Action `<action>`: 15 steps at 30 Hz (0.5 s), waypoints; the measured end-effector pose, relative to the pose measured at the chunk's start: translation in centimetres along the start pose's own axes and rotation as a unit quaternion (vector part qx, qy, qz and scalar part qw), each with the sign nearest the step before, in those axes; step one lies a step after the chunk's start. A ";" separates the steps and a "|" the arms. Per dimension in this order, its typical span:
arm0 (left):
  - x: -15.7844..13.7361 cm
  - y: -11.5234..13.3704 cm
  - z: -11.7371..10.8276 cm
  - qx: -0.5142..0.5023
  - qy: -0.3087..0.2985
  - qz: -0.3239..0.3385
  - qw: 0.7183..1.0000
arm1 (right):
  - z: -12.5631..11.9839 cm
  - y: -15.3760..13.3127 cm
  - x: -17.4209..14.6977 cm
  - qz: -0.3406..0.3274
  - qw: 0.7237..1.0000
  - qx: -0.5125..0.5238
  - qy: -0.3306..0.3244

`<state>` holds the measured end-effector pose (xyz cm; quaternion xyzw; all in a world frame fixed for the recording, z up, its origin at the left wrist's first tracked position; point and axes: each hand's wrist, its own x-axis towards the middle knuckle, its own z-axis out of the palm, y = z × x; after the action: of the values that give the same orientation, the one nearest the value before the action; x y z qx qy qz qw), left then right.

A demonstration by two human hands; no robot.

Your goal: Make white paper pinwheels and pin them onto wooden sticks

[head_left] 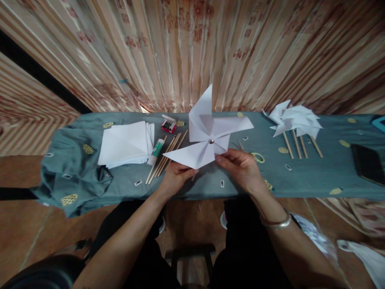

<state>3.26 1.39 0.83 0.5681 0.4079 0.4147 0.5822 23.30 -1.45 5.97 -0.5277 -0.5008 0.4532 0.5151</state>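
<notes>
Left hand (176,176) and right hand (242,166) are pinching a white paper pinwheel (207,132), paper stack (124,142)'s at its 9 o'clock, other pinwheels (303,120) around 3, curtain (180,52) at 12.

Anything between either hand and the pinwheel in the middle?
Nothing visible. The left hand is at the lower edge of the white pinwheel, and the right hand touches its lower right edge. The loose wooden sticks lie beside the left hand, not in between.
</notes>
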 end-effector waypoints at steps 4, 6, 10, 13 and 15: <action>-0.1 0.0 0.0 0.001 0.002 0.000 1.000 | 0.1 -0.5 0.1 0.017 1.000 0.016 0.015; -0.1 0.0 0.0 0.007 0.005 -0.001 1.000 | 0.0 -0.6 0.0 0.032 0.999 0.026 0.007; 0.1 -0.4 0.1 0.001 0.011 0.002 1.000 | 0.2 -0.9 -0.2 0.067 0.996 0.047 -0.016; 0.1 -0.5 0.2 -0.014 0.007 -0.008 1.000 | 0.4 -1.0 -0.4 0.083 0.994 0.062 -0.034; 0.0 -0.3 0.3 -0.024 0.009 -0.017 1.000 | 0.2 -1.0 -0.4 0.085 0.994 0.066 -0.033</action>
<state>3.58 1.29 0.49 0.5429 0.4129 0.4195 0.5990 22.98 -1.84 6.99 -0.5183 -0.4400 0.5441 0.4916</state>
